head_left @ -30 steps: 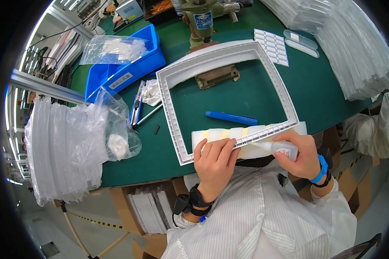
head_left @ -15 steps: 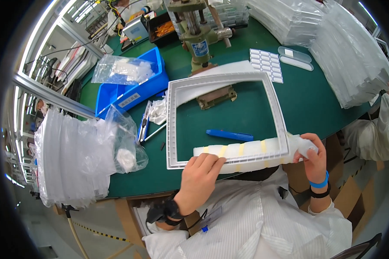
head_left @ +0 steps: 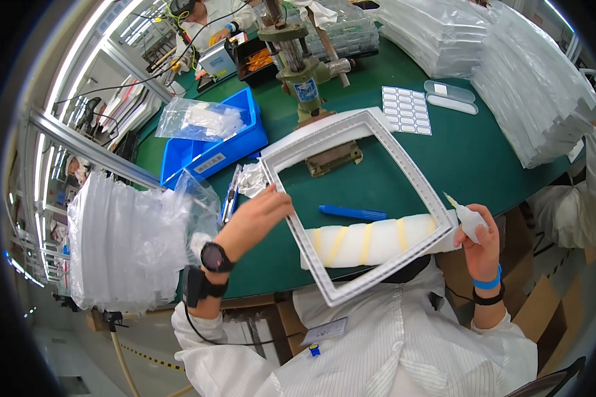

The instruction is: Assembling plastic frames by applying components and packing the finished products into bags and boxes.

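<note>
A white rectangular plastic frame (head_left: 409, 172) is tilted over the table, turned at an angle. My left hand (head_left: 261, 212) grips its left side, fingers closed round the edge. Under the frame's near side lies a white foam roll (head_left: 384, 239) banded with yellow tape. In my right hand (head_left: 485, 250), beside the frame's near right corner, is a small white squeeze bottle (head_left: 471, 221), its thin nozzle pointing up and left. A blue marker (head_left: 352, 212) lies on the green table within the frame's outline. The far side of the frame is near another white padded strip (head_left: 324, 137).
A green hand press (head_left: 304, 83) stands at the back. To the left are a blue bin (head_left: 212, 159), a cutter knife (head_left: 230, 198) and stacked bagged parts (head_left: 122, 245). At right are a label sheet (head_left: 405, 111) and wrapped stacks (head_left: 530, 86). A co-worker (head_left: 212, 20) sits beyond.
The frame has rotated, its near left corner swinging toward me. My left hand moved from the near edge to the left side. The bottle's nozzle now shows, pointing upward.
</note>
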`<state>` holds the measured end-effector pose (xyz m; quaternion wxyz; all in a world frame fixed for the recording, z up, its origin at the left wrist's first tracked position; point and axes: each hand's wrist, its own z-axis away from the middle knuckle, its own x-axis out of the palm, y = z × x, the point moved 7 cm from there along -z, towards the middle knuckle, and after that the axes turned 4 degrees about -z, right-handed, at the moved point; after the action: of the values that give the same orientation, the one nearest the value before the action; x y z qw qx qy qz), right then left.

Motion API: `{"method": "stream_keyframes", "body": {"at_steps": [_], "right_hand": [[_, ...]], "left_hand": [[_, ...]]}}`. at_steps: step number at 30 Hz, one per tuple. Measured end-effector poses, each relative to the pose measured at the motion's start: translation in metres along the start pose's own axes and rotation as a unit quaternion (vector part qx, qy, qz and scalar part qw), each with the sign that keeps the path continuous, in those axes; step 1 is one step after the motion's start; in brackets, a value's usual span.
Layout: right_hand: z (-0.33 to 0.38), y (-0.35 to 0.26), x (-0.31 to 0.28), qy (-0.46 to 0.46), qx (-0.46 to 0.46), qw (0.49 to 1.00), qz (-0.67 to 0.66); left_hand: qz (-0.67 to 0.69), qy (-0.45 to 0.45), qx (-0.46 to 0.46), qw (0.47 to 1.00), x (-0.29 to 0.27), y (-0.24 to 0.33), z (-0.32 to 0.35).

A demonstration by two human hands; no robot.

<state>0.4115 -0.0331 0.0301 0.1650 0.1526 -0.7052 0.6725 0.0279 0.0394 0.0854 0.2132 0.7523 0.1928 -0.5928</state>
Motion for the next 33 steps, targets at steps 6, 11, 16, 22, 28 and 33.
{"method": "stream_keyframes", "body": {"at_steps": [6, 11, 16, 22, 28, 33], "right_hand": [[0.003, 0.018, 0.021, -0.042, 0.073, 0.996, -0.014], [0.009, 0.032, 0.024, -0.065, 0.085, 0.994, 0.021], [0.01, 0.032, 0.038, -0.078, 0.11, 0.99, 0.034], [0.009, 0.034, 0.048, -0.085, 0.118, 0.986, 0.085], [0.012, 0.047, 0.059, -0.099, 0.145, 0.974, 0.142], [0.012, 0.047, 0.062, -0.116, 0.127, 0.97, 0.175]], "left_hand": [[-0.071, 0.051, -0.109, 0.99, 0.002, -0.028, 0.004], [0.07, 0.074, -0.178, 0.979, 0.008, 0.085, -0.021], [0.046, 0.075, -0.168, 0.982, 0.044, 0.119, -0.013], [0.07, 0.158, -0.21, 0.962, 0.052, 0.113, -0.013], [0.028, 0.235, -0.221, 0.946, 0.054, 0.119, -0.011], [0.026, 0.252, -0.235, 0.939, 0.054, 0.119, -0.011]]}}
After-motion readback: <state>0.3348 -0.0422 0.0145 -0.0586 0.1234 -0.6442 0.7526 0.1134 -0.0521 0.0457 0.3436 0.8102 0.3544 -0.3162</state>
